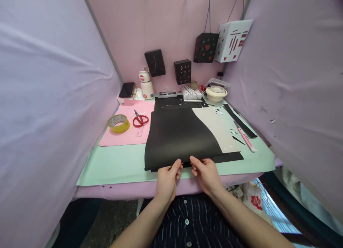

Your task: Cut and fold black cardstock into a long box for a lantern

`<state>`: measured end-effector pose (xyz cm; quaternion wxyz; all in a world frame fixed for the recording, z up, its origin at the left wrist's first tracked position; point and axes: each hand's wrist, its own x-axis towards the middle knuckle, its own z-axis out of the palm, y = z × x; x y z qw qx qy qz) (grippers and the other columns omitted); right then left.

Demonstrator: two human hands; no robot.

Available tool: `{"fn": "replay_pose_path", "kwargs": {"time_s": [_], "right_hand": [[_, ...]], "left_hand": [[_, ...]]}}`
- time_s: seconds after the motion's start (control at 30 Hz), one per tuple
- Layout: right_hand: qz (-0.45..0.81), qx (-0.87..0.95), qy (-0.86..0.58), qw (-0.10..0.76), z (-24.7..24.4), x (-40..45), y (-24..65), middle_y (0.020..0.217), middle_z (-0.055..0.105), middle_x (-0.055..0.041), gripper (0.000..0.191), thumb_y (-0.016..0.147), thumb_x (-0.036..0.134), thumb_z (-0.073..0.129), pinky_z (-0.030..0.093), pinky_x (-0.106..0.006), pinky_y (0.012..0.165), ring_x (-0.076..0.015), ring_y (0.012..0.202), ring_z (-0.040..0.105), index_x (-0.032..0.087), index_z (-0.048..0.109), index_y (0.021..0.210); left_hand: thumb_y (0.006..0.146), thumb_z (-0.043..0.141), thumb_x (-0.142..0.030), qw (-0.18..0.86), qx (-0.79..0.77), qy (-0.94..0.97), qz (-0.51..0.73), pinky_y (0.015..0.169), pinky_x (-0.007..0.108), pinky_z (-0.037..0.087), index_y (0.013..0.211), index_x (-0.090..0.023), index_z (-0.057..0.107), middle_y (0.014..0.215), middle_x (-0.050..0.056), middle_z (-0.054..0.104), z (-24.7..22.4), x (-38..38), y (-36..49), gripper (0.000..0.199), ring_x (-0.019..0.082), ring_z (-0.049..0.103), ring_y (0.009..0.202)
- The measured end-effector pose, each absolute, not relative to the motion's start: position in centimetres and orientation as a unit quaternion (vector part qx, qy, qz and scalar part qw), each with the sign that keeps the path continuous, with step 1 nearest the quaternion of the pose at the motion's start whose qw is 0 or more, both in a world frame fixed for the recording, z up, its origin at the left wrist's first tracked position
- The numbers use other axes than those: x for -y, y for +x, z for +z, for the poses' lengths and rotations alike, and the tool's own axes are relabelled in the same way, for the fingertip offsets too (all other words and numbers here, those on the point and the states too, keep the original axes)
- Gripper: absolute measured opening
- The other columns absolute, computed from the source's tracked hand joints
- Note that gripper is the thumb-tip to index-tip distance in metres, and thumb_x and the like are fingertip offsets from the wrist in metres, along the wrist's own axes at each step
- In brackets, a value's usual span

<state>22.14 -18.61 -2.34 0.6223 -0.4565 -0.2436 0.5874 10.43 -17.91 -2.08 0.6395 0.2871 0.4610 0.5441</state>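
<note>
A large sheet of black paper (179, 133) curves up in the middle of the table, its front edge folded into a narrow strip. My left hand (168, 178) pinches that front edge between thumb and fingers. A short gap to the right, my right hand (205, 172) pinches the same edge, thumb on top. Beneath the black sheet lie a pale sheet (214, 130) and another black piece (230, 157) that shows at the lower right. The underside of the held edge is hidden by my fingers.
Left are pink paper (125, 138), yellow tape (118, 124) and red scissors (140, 119). Right are a pink craft knife (245, 138), a black strip (239, 121) and paper scraps. Behind stand a bottle (147, 86) and a lidded bowl (215, 94). Black lanterns (206, 48) and a white one (232, 41) hang above.
</note>
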Motion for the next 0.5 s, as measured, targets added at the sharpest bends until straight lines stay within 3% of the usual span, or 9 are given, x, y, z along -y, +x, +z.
{"fn": "replay_pose_path", "kwargs": {"time_s": [0.2,0.5], "right_hand": [[0.554,0.197,-0.478,0.653,-2.1,18.4,25.8,0.054,0.053,0.0016,0.035,0.056,0.035,0.088,0.029,-0.021,0.039,-0.0063,0.046,0.041,0.015,0.059,0.057],[0.544,0.178,-0.482,0.663,-1.6,19.4,29.3,0.056,0.057,-0.0003,0.035,0.055,0.033,0.089,0.033,-0.02,0.039,-0.0069,0.049,0.043,0.015,0.06,0.059]], "left_hand": [[0.054,0.086,-0.047,0.646,-0.471,0.257,0.543,0.045,0.02,0.025,0.059,-0.007,0.068,0.057,0.003,0.055,-1.6,17.7,10.0,0.044,0.005,0.037,0.05],[0.054,0.09,-0.035,0.619,-0.478,0.239,0.576,0.042,0.017,0.023,0.054,-0.009,0.061,0.054,0.0,0.052,-2.0,16.6,7.2,0.039,0.002,0.035,0.047]]}}
